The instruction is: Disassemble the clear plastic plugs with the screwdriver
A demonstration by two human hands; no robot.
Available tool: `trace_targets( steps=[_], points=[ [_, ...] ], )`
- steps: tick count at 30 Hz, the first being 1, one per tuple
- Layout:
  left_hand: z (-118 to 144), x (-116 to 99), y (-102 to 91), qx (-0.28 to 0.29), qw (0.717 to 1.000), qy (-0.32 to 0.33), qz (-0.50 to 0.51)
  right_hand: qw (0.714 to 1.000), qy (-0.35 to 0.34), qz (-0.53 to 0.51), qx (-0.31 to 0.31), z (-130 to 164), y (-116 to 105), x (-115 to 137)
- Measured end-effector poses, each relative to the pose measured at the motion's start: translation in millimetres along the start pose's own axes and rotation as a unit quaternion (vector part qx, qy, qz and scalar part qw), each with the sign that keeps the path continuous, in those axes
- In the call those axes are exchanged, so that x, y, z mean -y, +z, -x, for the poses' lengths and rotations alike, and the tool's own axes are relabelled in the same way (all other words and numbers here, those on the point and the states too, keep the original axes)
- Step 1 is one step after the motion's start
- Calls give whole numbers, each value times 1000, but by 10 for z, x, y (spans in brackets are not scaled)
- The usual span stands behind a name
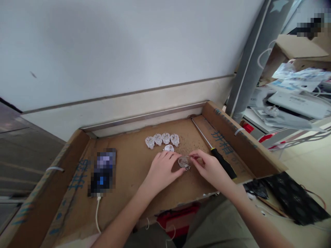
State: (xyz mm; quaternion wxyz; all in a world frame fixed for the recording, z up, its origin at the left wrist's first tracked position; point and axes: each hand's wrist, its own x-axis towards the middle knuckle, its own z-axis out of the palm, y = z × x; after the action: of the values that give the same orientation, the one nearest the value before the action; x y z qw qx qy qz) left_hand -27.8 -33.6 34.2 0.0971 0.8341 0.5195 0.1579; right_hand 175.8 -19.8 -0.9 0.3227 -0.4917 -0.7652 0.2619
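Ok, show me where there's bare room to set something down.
The widest bare cardboard lies between the phone and left hand; a narrow strip runs behind the plugs. It's crowded on the right, with the right hand, specks and screwdriver.

Tiny piece [189, 157] in right hand [208, 166] indistinct; phone [102, 172] pixelated; 2 forearms [126, 218] cut off

A pale, smooth wall [124, 51] fills the upper left, with a cream strip [155, 103] along its foot. To the right leans a grey post [245, 69] bearing a pale star [279, 4]. Beyond it, a carton [301, 46] and clear bags [302, 81] crowd a cluttered surface above the cream floor [302, 151]. Brown cardboard [129, 198] with raised sides lines the desk. The light is soft and bright.
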Motion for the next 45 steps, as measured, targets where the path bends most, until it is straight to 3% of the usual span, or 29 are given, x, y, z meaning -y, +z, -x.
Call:
trace_targets(
  steps=[3, 10, 15, 20, 29, 37, 41, 45],
  points=[
    [-153, 30, 115, -16, 1000, 11, -7, 1000, -3, -16, -10, -10, -26, -20],
    [-50, 117, 215, -173, 982, 37, 69, 997, -31, -57, -46, -115, 48, 127],
    [-71, 95, 268, -185, 978, 3, 92, 991, -45, -83, -93, -284, 110, 278],
    [-84, 116, 259, -252, 966, -24, 58, 989, -53, -98, -96, -402, 147, 305],
    [-94, 127, 244, -275, 961, -26, -16, 988, -63, -127, -55, -454, 254, 303],
    [-106, 112, 251, -273, 954, -77, 92, 977, -39, -209, 1, -479, 301, 161],
    [-99, 98, 229, -270, 955, -73, 102, 978, -33, -205, -13, -460, 317, 120],
    [-92, 102, 187, -310, 944, -42, 102, 984, -45, -166, -43, -427, 314, 157]
  ],
)
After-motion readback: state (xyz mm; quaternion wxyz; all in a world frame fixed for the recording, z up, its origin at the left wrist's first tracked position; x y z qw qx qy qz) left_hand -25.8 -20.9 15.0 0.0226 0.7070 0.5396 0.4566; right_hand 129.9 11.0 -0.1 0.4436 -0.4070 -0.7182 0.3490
